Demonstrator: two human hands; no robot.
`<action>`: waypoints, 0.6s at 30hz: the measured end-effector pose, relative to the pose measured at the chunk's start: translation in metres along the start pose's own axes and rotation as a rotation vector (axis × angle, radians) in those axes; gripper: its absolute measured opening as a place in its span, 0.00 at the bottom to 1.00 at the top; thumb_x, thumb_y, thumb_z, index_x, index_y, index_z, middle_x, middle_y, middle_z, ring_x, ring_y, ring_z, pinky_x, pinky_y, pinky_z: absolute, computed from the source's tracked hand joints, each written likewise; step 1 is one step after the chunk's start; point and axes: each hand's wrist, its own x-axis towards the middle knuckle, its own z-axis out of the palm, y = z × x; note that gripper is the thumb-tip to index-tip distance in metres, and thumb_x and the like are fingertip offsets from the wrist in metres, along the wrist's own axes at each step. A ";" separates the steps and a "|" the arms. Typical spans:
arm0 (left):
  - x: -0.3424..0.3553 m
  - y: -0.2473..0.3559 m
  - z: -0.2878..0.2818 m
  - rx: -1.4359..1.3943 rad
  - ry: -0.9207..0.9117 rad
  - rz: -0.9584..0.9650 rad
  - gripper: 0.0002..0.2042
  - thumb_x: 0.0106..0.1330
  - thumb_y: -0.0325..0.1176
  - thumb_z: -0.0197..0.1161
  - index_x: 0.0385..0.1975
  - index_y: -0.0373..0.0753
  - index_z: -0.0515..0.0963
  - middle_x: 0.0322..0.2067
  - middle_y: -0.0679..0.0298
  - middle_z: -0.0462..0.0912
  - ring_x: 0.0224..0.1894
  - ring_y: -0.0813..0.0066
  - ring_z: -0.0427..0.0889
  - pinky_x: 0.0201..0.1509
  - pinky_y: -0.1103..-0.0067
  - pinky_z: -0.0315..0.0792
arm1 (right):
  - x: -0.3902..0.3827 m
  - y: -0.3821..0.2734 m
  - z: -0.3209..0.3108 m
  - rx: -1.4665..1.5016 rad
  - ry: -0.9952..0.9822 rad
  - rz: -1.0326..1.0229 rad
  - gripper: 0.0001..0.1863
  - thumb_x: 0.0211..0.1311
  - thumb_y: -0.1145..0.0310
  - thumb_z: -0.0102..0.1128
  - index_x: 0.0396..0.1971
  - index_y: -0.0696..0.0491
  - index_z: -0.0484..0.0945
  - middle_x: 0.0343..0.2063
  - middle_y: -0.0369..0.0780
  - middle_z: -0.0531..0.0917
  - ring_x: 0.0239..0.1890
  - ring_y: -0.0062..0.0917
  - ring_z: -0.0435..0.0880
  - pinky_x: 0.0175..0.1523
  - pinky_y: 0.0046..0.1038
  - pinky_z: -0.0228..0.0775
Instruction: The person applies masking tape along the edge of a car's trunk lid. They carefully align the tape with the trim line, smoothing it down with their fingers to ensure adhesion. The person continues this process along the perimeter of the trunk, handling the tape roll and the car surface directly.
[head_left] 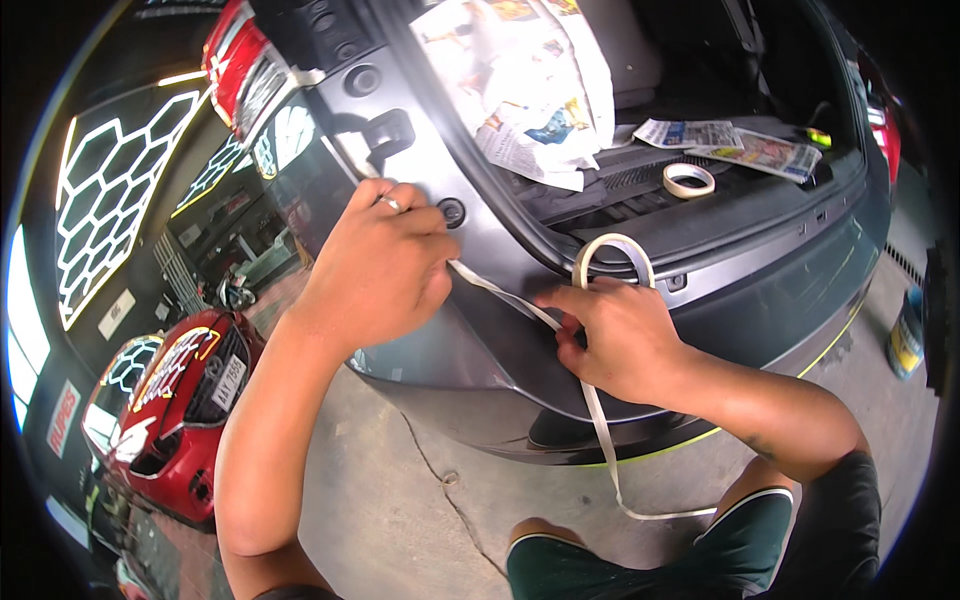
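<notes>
I stand at the rear corner of a dark grey car point(430, 345) with its boot open. My left hand point(385, 265) is closed in a pinch on the pale strip of masking tape point(497, 290), against the painted corner below the bare tail-light recess. From there the strip runs slack and slightly twisted to my right hand point(630, 340), whose fingers are curled around it. A masking tape roll point(612, 240) stands just behind the right hand, by the boot sill; whether that hand also grips it is hidden. Below, a tape length point(603, 430) hangs past the bumper.
Newspaper sheets point(545, 90) cover part of the boot opening, and more newspaper point(770, 152) lies inside beside another tape roll point(690, 192). A red tail light point(240, 70) is at upper left. A red car point(185, 420) stands left; a bucket point(906, 345) sits right on the concrete floor.
</notes>
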 end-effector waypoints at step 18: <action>0.001 0.004 0.018 -0.064 0.071 0.069 0.15 0.49 0.27 0.67 0.37 0.39 0.93 0.40 0.62 0.85 0.54 0.57 0.80 0.70 0.60 0.68 | 0.009 0.028 -0.016 -0.168 0.078 -0.410 0.19 0.60 0.69 0.76 0.52 0.53 0.93 0.41 0.41 0.89 0.49 0.35 0.90 0.46 0.38 0.87</action>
